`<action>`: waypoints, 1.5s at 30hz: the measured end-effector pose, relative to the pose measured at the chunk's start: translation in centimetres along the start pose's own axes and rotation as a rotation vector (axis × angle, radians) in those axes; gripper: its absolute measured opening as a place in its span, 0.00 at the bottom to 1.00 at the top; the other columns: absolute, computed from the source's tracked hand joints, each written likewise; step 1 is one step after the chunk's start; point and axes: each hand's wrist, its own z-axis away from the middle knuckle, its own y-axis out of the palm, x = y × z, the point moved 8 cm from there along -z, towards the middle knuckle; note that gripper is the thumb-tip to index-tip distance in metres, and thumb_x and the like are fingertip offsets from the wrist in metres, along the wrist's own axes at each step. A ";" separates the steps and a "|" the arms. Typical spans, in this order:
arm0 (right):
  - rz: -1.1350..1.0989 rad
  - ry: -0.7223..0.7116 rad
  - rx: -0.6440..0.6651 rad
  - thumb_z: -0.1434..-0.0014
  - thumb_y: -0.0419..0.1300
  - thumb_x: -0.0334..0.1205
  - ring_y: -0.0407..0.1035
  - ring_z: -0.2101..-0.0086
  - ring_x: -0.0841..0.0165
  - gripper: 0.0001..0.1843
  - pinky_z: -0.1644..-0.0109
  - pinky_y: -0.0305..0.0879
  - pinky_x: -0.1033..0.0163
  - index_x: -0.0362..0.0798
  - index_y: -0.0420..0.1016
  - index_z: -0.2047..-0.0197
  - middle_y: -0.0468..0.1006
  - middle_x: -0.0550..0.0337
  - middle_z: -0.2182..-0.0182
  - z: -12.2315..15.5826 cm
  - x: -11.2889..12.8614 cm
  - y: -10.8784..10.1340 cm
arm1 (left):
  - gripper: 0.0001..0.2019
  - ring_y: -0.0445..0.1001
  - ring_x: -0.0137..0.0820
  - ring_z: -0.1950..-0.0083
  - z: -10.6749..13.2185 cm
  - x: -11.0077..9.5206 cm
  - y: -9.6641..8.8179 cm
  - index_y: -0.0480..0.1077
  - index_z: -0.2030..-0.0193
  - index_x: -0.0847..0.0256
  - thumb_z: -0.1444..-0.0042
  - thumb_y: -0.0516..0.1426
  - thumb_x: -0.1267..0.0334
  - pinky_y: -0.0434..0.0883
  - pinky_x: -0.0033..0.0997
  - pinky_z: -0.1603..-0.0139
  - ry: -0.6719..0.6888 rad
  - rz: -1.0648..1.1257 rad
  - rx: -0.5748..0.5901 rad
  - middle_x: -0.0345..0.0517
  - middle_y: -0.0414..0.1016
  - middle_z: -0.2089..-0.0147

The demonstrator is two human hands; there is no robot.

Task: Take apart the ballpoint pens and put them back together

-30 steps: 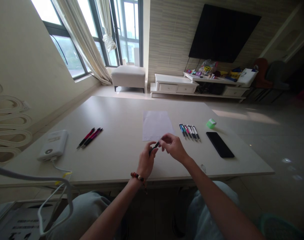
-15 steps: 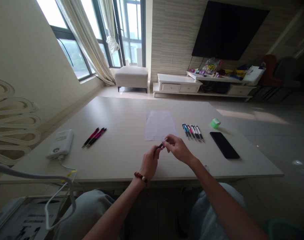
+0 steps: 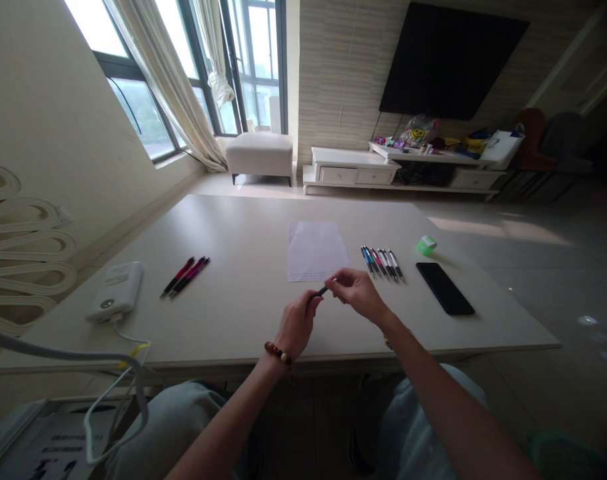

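In the head view, the left hand (image 3: 297, 325), a bead bracelet (image 3: 278, 353) on its wrist, and the right hand (image 3: 356, 294) pinch a slim black pen (image 3: 321, 291) between their fingertips, held above the white table (image 3: 243, 320) just off the near edge of a sheet of paper (image 3: 317, 251). A row of click pens (image 3: 380, 264) lies right of the sheet, with a black smartphone (image 3: 444, 288) beyond it toward the table's right edge. Three dark red pens (image 3: 184, 276) and a white power bank (image 3: 114, 291) lie toward the left edge.

Pen (image 3: 322, 291) glossy plastic; tabletop (image 3: 233, 267) smooth, matt.
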 end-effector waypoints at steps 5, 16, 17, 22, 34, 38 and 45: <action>-0.111 0.045 0.011 0.54 0.64 0.53 0.58 0.82 0.75 0.19 0.81 0.51 0.68 0.45 0.72 0.67 0.70 0.63 0.81 -0.1 -0.8 0.6 | 0.16 0.62 0.26 0.74 0.0 0.2 -0.1 0.68 0.61 0.60 0.39 0.44 0.53 0.59 0.25 0.71 -0.028 0.039 -0.006 0.36 0.63 0.76; -0.325 0.064 -0.020 0.53 0.64 0.50 0.55 0.83 0.78 0.22 0.82 0.48 0.69 0.46 0.74 0.57 0.71 0.62 0.77 -0.2 -0.9 1.1 | 0.16 0.61 0.25 0.75 -0.6 0.3 -1.1 0.70 0.61 0.60 0.40 0.45 0.54 0.58 0.25 0.72 -0.064 0.144 -0.063 0.35 0.62 0.78; -0.320 0.061 -0.024 0.54 0.65 0.50 0.55 0.83 0.78 0.21 0.82 0.48 0.68 0.45 0.75 0.60 0.71 0.62 0.78 -0.2 -0.9 1.2 | 0.16 0.61 0.25 0.75 -0.5 0.2 -1.0 0.70 0.61 0.60 0.40 0.45 0.54 0.58 0.25 0.72 -0.060 0.147 -0.053 0.35 0.62 0.78; -0.283 0.031 -0.095 0.56 0.66 0.50 0.55 0.83 0.77 0.20 0.81 0.50 0.69 0.45 0.75 0.63 0.69 0.64 0.79 -0.2 -0.6 0.7 | 0.17 0.62 0.26 0.75 -0.3 0.3 -0.7 0.70 0.61 0.60 0.40 0.45 0.53 0.59 0.25 0.71 -0.067 0.146 -0.023 0.36 0.63 0.78; -0.277 0.104 -0.079 0.56 0.66 0.52 0.51 0.83 0.78 0.20 0.81 0.48 0.69 0.43 0.76 0.67 0.63 0.67 0.85 -0.2 -1.4 0.6 | 0.18 0.62 0.26 0.74 -0.3 0.1 -0.4 0.70 0.60 0.60 0.41 0.45 0.52 0.60 0.25 0.71 -0.067 0.138 0.006 0.36 0.64 0.77; -0.320 0.050 -0.058 0.56 0.66 0.50 0.59 0.80 0.76 0.16 0.77 0.57 0.67 0.45 0.76 0.68 0.74 0.58 0.73 -0.3 -0.7 0.3 | 0.18 0.62 0.26 0.74 -0.3 0.0 -0.1 0.70 0.62 0.60 0.41 0.45 0.52 0.60 0.25 0.71 -0.066 0.146 0.012 0.36 0.64 0.77; -0.263 0.028 -0.005 0.55 0.66 0.49 0.69 0.66 0.67 0.16 0.64 0.67 0.62 0.45 0.77 0.68 0.77 0.52 0.63 -0.3 -0.3 0.5 | 0.18 0.63 0.26 0.74 -0.3 -0.1 0.1 0.70 0.61 0.61 0.41 0.45 0.52 0.59 0.25 0.71 -0.065 0.173 0.022 0.37 0.64 0.77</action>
